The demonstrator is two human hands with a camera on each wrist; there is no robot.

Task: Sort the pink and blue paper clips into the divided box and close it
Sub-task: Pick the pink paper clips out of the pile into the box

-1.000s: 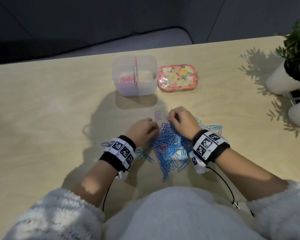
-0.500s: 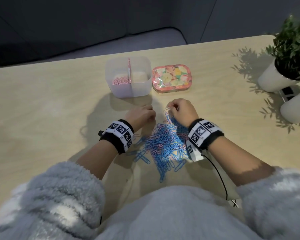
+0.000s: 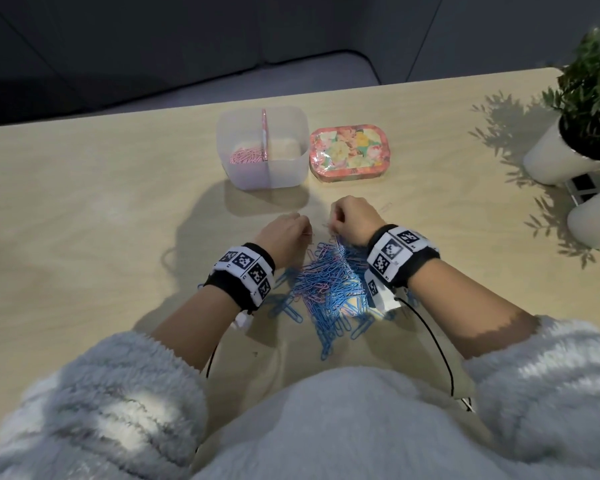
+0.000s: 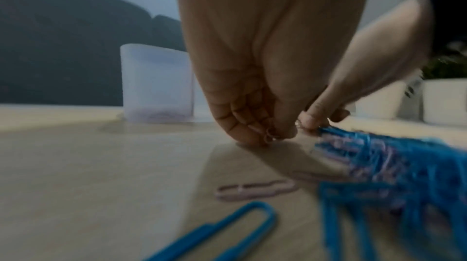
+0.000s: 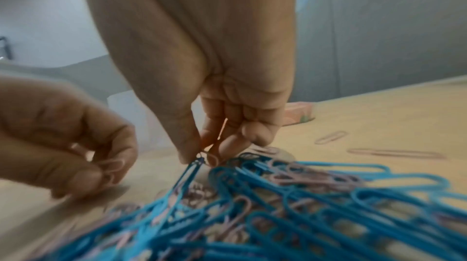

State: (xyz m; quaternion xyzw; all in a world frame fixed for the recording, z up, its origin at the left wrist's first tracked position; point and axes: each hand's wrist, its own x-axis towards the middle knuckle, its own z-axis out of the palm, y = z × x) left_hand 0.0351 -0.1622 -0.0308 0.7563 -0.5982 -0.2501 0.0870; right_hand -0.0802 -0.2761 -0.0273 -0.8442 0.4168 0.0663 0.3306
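While the box (image 3: 262, 147) waits at the far edge of the surface (image 3: 84, 209) with pink clips (image 3: 246, 156) in its left half only, the left hand (image 3: 286, 233) pinches a few pink ones. The right hand (image 3: 352, 220) pinches clips at the mixed pile (image 3: 326, 289), so picking pinks seems underway; next, carry them to the left compartment.

The divided box (image 3: 262, 168) is frosted translucent plastic; its floral lid (image 3: 348, 149) glossy; the bench (image 3: 84, 209) matt pale wood; sleeves (image 3: 118, 393) fluffy fleece.
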